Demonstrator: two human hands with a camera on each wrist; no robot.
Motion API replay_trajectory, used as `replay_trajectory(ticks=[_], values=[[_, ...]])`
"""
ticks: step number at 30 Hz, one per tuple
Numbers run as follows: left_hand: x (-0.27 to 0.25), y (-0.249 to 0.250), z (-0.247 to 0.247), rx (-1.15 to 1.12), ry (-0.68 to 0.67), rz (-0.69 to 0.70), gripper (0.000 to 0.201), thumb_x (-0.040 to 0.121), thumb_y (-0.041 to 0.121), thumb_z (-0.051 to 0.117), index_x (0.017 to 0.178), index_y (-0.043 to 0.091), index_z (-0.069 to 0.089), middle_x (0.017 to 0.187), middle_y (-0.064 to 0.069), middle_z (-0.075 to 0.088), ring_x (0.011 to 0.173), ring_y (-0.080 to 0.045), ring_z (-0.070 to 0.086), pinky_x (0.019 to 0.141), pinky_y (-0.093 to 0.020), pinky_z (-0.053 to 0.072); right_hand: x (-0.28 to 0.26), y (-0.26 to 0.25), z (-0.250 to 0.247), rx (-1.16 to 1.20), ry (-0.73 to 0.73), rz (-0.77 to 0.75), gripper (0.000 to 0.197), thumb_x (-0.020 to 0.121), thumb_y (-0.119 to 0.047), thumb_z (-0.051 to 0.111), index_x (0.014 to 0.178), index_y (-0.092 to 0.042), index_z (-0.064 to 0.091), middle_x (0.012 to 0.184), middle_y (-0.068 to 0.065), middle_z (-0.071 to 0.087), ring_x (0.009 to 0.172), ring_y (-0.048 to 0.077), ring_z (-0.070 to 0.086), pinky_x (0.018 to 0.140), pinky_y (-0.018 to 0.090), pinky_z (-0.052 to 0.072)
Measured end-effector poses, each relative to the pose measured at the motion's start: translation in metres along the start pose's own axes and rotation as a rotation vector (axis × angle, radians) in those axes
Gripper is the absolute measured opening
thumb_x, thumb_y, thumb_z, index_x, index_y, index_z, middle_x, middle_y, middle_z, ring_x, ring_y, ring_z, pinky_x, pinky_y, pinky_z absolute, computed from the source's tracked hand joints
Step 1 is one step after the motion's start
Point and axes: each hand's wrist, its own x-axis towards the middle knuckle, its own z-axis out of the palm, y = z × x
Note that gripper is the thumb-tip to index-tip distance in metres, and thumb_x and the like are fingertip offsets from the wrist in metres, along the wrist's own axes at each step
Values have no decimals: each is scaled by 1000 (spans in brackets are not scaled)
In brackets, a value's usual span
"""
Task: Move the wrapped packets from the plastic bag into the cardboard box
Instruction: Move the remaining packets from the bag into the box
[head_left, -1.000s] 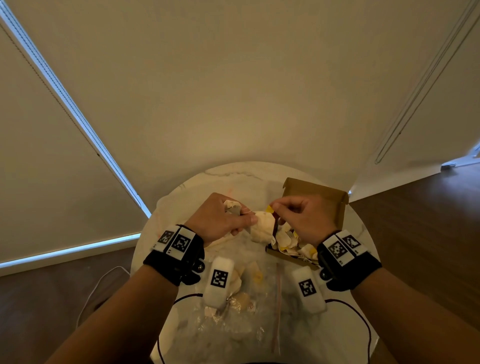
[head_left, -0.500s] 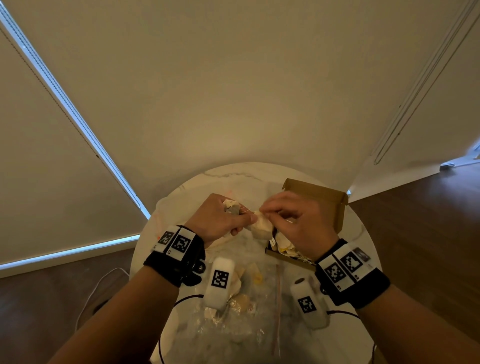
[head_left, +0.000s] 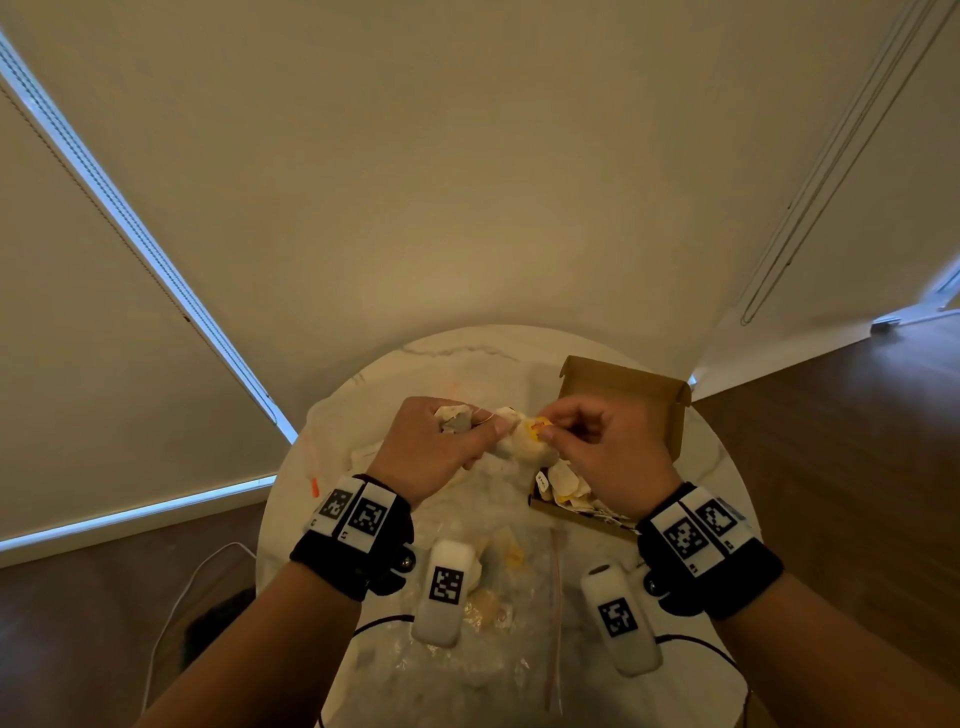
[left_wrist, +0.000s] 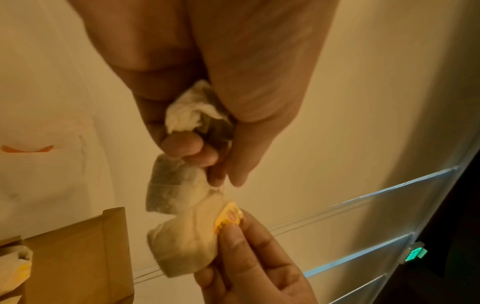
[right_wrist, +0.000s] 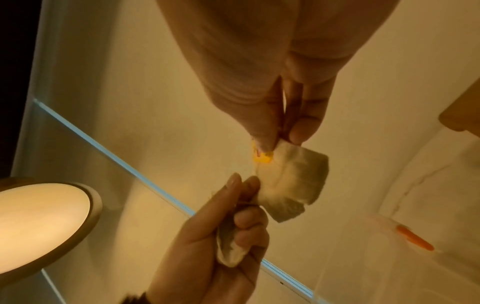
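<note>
Since half a second ago, the right hand (head_left: 602, 447) has drawn back from the left hand (head_left: 431, 441), so the yellow tag (head_left: 537, 429) shows between them again. Its thumb and forefinger pinch that tag, touching a pale wrapped packet (left_wrist: 187, 244) that hangs below. The left hand's fingers are curled round a second packet (left_wrist: 192, 111) in the palm, while its fingertips (left_wrist: 221, 176) nip the twisted top where the hanging packets meet. Both hands are held above the round marble table (head_left: 467, 353), just left of the open cardboard box (head_left: 623, 387), which has packets inside. Nearer the person, the clear plastic bag (head_left: 498, 649) lies flat on the table with some packets in it.
</note>
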Motion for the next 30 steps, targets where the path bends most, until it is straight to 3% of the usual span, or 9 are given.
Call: replay_trajectory(ticks=[4,7,11,13,16,19,22,26,30], values=[[-3,-3,5,-91,59,-25,17,88,18,69,77,6,76,52,-3,57,52,-17,48,64,-42,49,-2,-9,-2,41,-66,52,13,80,-8,75,78,-21,74,77,3,71,72,23,66,70,42,58],[-3,-7,7,-277,12,-43,23,92,21,62,85,4,77,62,-16,53,57,-25,43,56,-32,40,-1,-17,0,73,-46,64,9,79,-8,76,78,-17,74,76,6,71,68,26,64,66,40,57],[-3,-6,9,-481,-54,-68,25,92,18,59,89,-4,70,72,-16,60,54,-23,44,47,-27,37,6,-19,2,98,22,31,21,81,-2,73,96,-16,70,75,12,66,62,15,60,63,28,56],[-3,-6,10,-481,-68,-70,23,93,17,58,89,-4,66,69,-10,59,53,-22,45,47,-27,37,7,-18,2,70,-6,31,29,82,-2,72,104,-19,68,79,14,65,64,14,60,65,26,56],[-1,-8,10,-438,-62,-77,20,93,14,57,85,-4,62,66,-13,54,52,-22,46,47,-28,38,9,-17,1,-20,-28,39,15,83,-9,72,87,-23,73,79,7,70,69,17,64,66,26,55],[0,-8,14,-350,-11,-90,20,96,7,54,81,-2,63,73,-14,64,51,-21,48,50,-29,41,12,-9,-4,-87,-47,65,10,82,-12,73,80,-21,73,79,-5,71,73,8,66,66,18,54],[3,-10,19,-246,81,-102,21,97,8,54,80,2,65,89,-16,73,53,-19,50,52,-31,42,21,3,-22,-114,-39,104,6,83,-15,73,82,-20,74,81,-3,72,77,11,67,69,22,56],[6,-22,21,-181,118,-149,23,96,12,56,80,1,69,86,-17,73,56,-22,50,56,-33,42,37,28,-56,-189,13,139,9,84,-14,72,93,-15,74,86,2,71,79,11,65,68,13,52],[7,-30,24,-157,99,-191,25,97,11,56,81,-5,66,84,-14,73,56,-22,50,53,-31,42,46,68,-82,-327,-22,208,15,88,-12,67,97,-23,71,91,-4,69,87,11,64,74,17,49]])
